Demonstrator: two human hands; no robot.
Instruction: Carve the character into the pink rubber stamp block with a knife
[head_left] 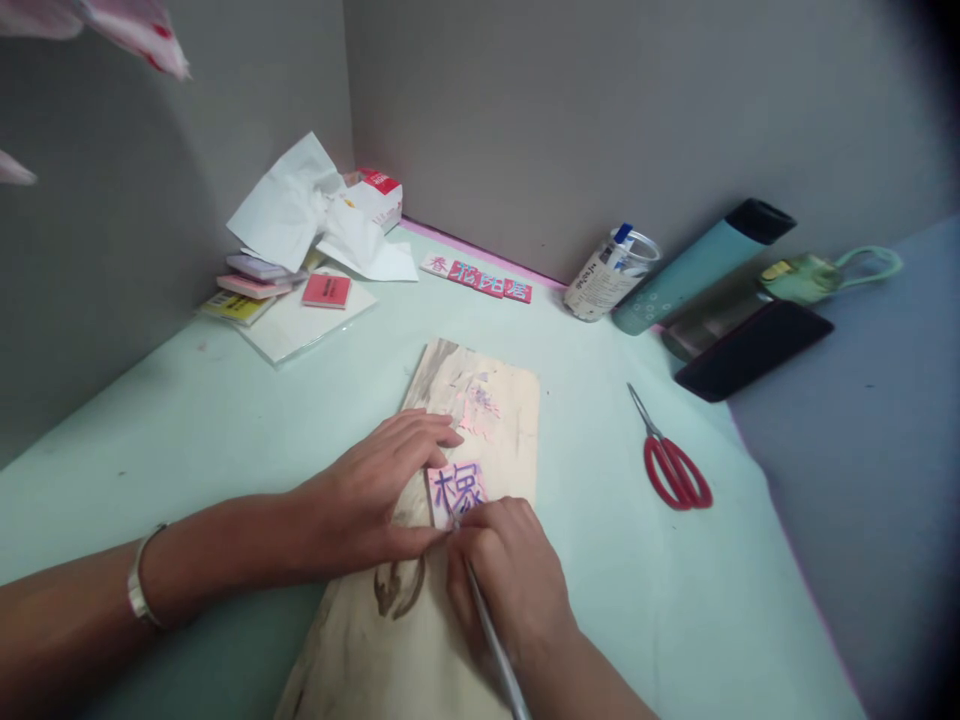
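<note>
A small pink square block (pixel 448 486) with a raised purple character lies flat on a pale wooden board (pixel 517 420). My left hand (pixel 375 485) holds it against the board, fingers at its upper edge and thumb along its lower edge. In my right hand (pixel 510 570) is a slim metal carving knife (pixel 491 635), gripped like a pen, its tip at the block's lower edge. My right fingers cover the block's lower right corner. Pink and purple shavings (pixel 478 410) are scattered on the board beyond the block.
Red-handled scissors (pixel 675 475) lie to the right. Farther back are a tin can (pixel 596 285) holding tools, a teal bottle (pixel 697 265), a green-lidded bottle (pixel 799 275) and a dark phone (pixel 754 350). Several carved tiles (pixel 480 277) line the wall. Tissues (pixel 281 205) and coloured blocks (pixel 326 291) stand back left.
</note>
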